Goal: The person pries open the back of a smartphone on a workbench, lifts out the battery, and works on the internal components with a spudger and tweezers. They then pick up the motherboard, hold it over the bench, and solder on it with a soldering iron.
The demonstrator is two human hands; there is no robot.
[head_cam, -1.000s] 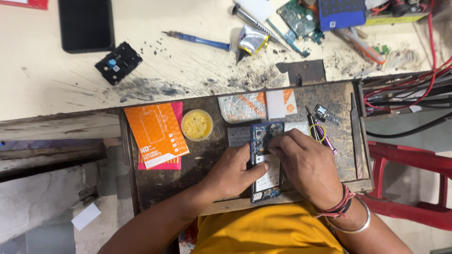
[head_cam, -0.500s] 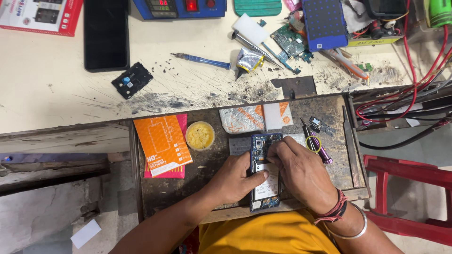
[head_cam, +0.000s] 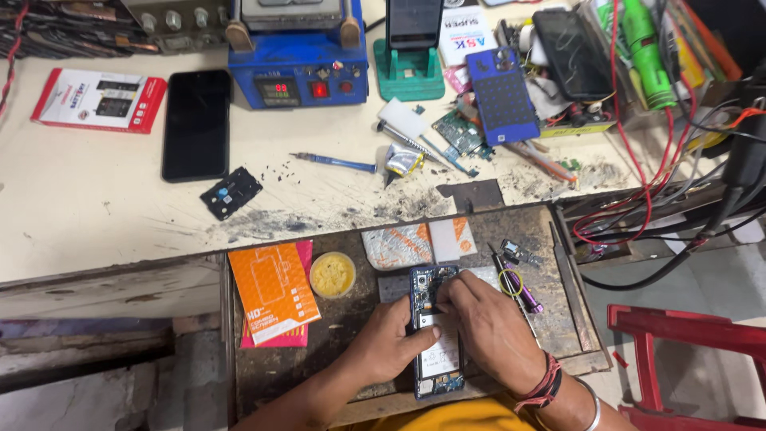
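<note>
An opened blue phone (head_cam: 435, 331) with its back off lies on a dark pull-out work tray (head_cam: 351, 319), its battery and board exposed. My left hand (head_cam: 391, 343) grips the phone's left edge and steadies it. My right hand (head_cam: 487, 331) rests over the phone's right side, fingertips pressed onto the upper board area; whether they pinch a small part is hidden. Red thread bands and a metal bangle sit on my right wrist.
On the tray: an orange packet (head_cam: 275, 291), a round yellow paste tin (head_cam: 333, 274), foil pads (head_cam: 399, 245), a purple-handled tool (head_cam: 519, 283). On the bench: a black phone (head_cam: 196, 124), a blue heating station (head_cam: 298, 52), a blue pen (head_cam: 333, 163), a blue phone case (head_cam: 503, 96), wires. A red stool (head_cam: 694, 351) stands at the right.
The view has tilted upward, bringing more of the bench's far side into sight. Both hands stay on the opened phone with only slight finger shifts.
</note>
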